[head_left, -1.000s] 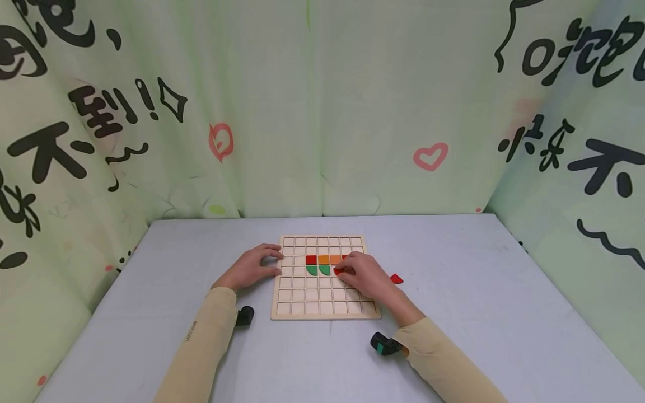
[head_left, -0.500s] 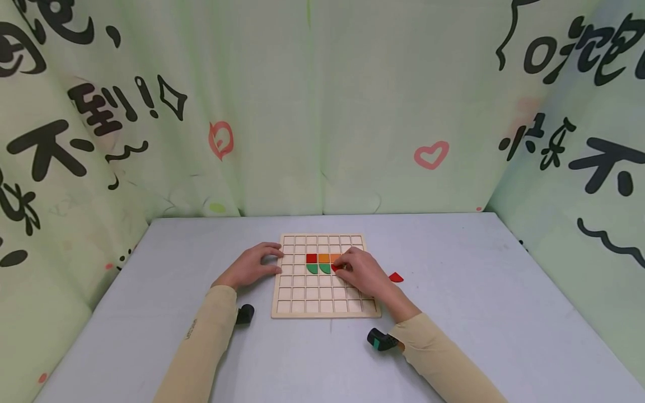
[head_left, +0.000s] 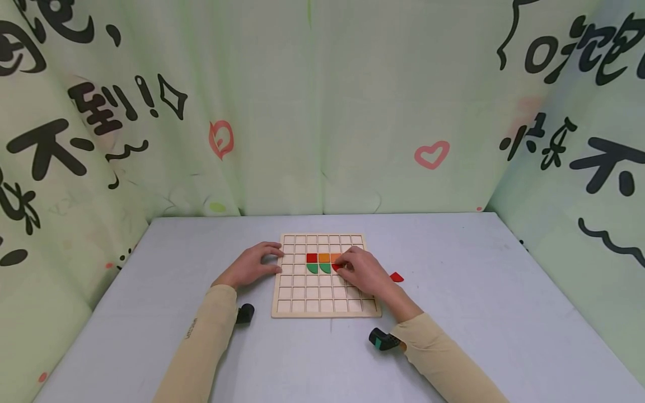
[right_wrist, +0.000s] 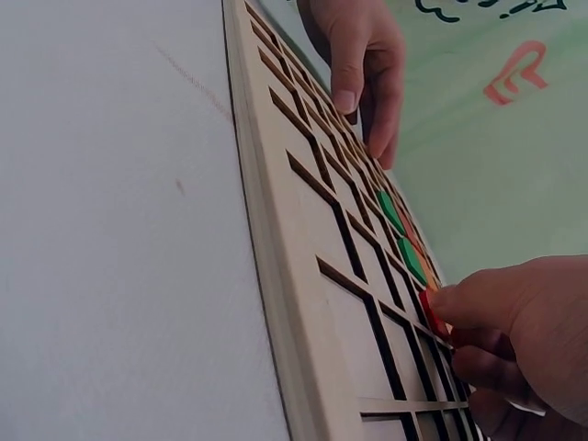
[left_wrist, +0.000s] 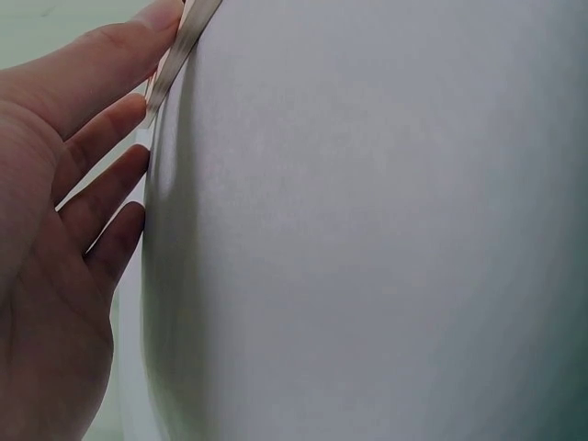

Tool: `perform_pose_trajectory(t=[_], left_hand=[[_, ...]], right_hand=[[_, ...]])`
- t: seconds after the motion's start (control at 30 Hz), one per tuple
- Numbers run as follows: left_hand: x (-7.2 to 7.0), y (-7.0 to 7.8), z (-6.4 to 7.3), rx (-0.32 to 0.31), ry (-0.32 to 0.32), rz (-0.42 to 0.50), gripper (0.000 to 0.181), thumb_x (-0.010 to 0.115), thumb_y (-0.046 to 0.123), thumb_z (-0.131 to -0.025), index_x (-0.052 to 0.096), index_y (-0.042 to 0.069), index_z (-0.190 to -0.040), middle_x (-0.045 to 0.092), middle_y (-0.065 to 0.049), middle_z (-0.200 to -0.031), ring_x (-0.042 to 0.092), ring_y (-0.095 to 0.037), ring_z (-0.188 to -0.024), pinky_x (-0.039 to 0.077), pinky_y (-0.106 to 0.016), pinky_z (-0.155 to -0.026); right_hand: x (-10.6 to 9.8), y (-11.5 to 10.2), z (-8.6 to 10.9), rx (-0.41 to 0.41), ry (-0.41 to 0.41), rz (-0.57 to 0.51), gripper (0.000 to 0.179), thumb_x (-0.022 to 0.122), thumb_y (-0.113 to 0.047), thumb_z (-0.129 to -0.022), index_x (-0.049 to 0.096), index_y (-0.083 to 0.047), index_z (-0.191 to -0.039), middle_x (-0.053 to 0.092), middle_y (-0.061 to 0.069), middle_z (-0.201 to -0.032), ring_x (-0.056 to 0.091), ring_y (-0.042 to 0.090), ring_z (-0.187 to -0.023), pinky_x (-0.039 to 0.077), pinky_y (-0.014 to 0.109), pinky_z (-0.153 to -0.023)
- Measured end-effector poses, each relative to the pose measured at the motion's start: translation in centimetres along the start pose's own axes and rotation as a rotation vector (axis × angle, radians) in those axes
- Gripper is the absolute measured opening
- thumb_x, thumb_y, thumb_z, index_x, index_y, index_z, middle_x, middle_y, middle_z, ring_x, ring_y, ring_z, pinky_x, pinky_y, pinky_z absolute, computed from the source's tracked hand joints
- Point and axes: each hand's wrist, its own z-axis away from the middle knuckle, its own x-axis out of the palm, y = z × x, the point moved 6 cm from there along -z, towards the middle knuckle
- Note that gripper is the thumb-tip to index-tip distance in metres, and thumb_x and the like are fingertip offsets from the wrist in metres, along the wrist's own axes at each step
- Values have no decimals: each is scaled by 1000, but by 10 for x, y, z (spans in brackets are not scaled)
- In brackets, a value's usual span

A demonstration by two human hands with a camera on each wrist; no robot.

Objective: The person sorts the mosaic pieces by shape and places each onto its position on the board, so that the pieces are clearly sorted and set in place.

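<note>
A square wooden grid board [head_left: 297, 293] lies on the table. My left hand [head_left: 250, 266] rests against its left edge, thumb and fingers spread loosely, nothing held. My right hand [head_left: 365, 271] is over the board's right half and pinches a red tile with a rounded edge [right_wrist: 432, 312] between thumb and fingers, right at a cell beside the green tiles. In the head view, two green quarter-round tiles [head_left: 313, 268] sit in that row. Above them are a red square tile [head_left: 312, 258] and orange square tiles [head_left: 324, 258]. My right fingers hide cells farther right.
Another red tile [head_left: 397, 277] lies on the white-covered table [head_left: 443, 330], just right of the board and behind my right wrist. Dark devices [head_left: 245, 314] are worn at both wrists. A printed pale green curtain [head_left: 322, 112] hangs around the table's back and sides.
My right hand has shifted slightly left with the red tile, bringing it closer beside the second green tile; it has hardly moved in the last half second. My left hand stays put.
</note>
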Motion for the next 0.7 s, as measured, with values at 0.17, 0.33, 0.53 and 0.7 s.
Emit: perform_pose_trajectory(t=[0.17, 0.33, 0.53, 0.7], left_hand=[[1, -1, 0, -2, 3, -5, 39, 75, 21, -87, 67, 9, -123, 47, -6, -146, 35, -29, -140, 30, -46, -115], [1, 0, 0, 5, 7, -5, 38, 75, 21, -87, 67, 9, -122, 48, -6, -146, 36, -30, -140, 30, -47, -115], [1, 0, 0, 5, 7, -6, 38, 75, 21, -87, 68, 9, -122, 48, -6, -146, 36, -30, -140, 31, -47, -115], [1, -1, -1, 2, 4, -11, 39, 75, 22, -87, 67, 9, -123, 47, -5, -146, 36, -29, -140, 30, -46, -115]], right_hand=[[0, 1, 1, 11, 2, -3, 13, 70, -10, -90, 74, -7, -102, 63, 3, -98, 53, 15, -82, 49, 29, -73], [1, 1, 1, 7, 9, 0, 13, 70, -10, -89, 74, -8, -101, 63, 3, -98, 53, 14, -81, 49, 28, -73], [1, 2, 1, -9, 20, -5, 12, 71, -9, -88, 74, -8, -100, 63, 3, -97, 52, 14, -80, 49, 29, -72], [1, 2, 1, -3, 21, -8, 11, 71, -10, -88, 74, -8, -99, 63, 2, -97, 53, 14, -80, 49, 29, -72]])
